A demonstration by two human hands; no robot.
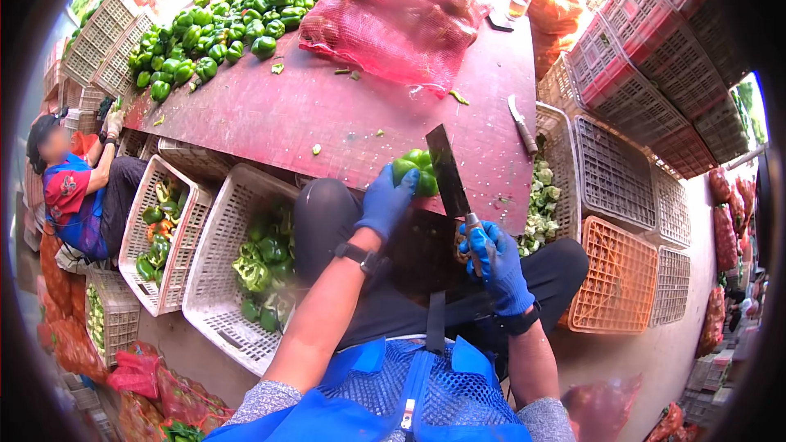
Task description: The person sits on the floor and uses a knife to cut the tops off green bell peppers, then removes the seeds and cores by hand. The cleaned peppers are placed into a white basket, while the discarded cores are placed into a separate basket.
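My left hand (387,201), in a blue glove, grips a green bell pepper (419,170) at the near edge of the red tabletop (362,135). In my blue-gloved right hand (500,264) is the handle of a broad-bladed knife (447,172). Its dark blade points up and away from me, just right of the pepper; whether the two touch I cannot tell. Small pale bits are scattered over the tabletop. A large heap of green bell peppers (215,31) covers the far left of the table.
A red mesh sack (393,31) lies on the table. A curved knife (521,123) rests near the right edge. White crates (230,301) with peppers stand at left; trimmings (540,209) fill one at right. Crates (651,67) are stacked beyond. Another person (80,184) sits at far left.
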